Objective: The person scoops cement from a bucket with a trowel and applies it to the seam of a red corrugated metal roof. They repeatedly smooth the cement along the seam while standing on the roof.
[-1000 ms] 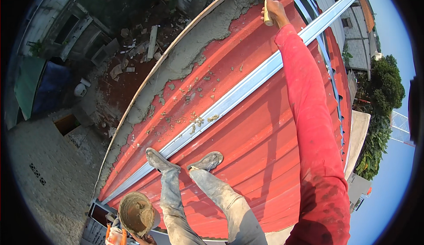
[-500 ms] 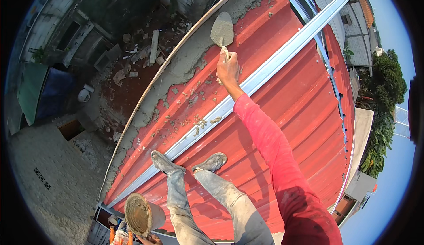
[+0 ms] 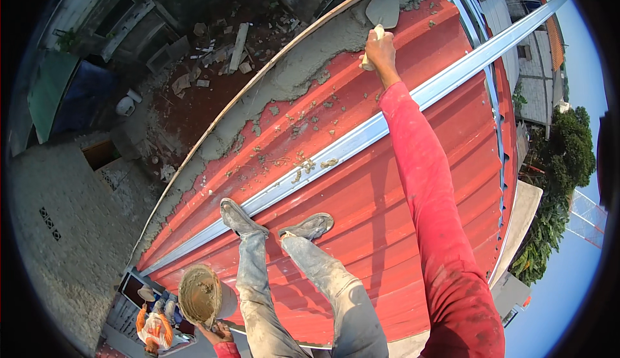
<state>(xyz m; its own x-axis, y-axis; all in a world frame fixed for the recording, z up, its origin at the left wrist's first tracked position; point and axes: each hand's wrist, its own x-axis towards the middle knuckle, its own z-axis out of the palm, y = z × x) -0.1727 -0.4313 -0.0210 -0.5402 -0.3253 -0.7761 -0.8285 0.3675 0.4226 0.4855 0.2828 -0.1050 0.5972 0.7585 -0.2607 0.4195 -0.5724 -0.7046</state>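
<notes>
My right hand [image 3: 383, 54] is closed round the pale handle of a trowel [image 3: 383, 10]. The mortar-smeared blade rests against a band of wet grey mortar [image 3: 284, 77] that runs along the roof's curved edge. Low on the left, my left hand [image 3: 216, 333] grips a bucket [image 3: 227, 300] at its near side. Grey-brown mortar [image 3: 197, 291] lies inside this bucket. Part of the left hand's grip is hidden by the bucket and the picture's lower edge.
My shoes stand on a red corrugated metal roof [image 3: 361, 196], beside a long silver metal beam [image 3: 349, 137]. Mortar crumbs [image 3: 303, 166] dot the sheets. Past the roof edge is a drop to a debris-strewn yard [image 3: 194, 93]. A person in orange and white [image 3: 155, 326] is down at lower left.
My right hand and the trowel have moved up and right along the mortar band. The view has shifted, and more of my left hand and sleeve at the bucket now shows.
</notes>
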